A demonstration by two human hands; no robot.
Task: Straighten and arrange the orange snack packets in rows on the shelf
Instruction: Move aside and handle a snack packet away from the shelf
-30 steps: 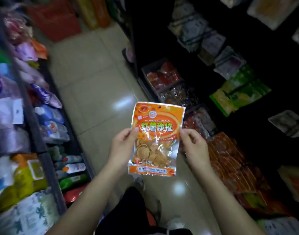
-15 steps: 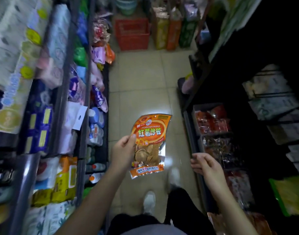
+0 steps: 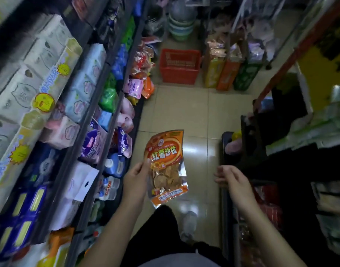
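Observation:
An orange snack packet (image 3: 166, 166) with a clear window of round crisps hangs upright over the aisle floor. My left hand (image 3: 135, 180) pinches its left edge between thumb and fingers. My right hand (image 3: 231, 180) is apart from the packet, to its right, fingers loosely curled and holding nothing. It hovers by the front edge of the dark low shelf (image 3: 226, 199) on the right, where red and orange packets (image 3: 267, 205) lie in shadow.
Shelves of tissue packs and pads (image 3: 72, 105) line the left. A red basket (image 3: 179, 66) and tall bags (image 3: 229, 72) stand at the aisle's far end. Tiled floor (image 3: 184, 112) runs down the middle; my legs and a shoe (image 3: 188, 224) are below.
My right hand has let go of the packet and moved right toward the low shelf. My left hand alone holds it. My view has swung left and up along the aisle.

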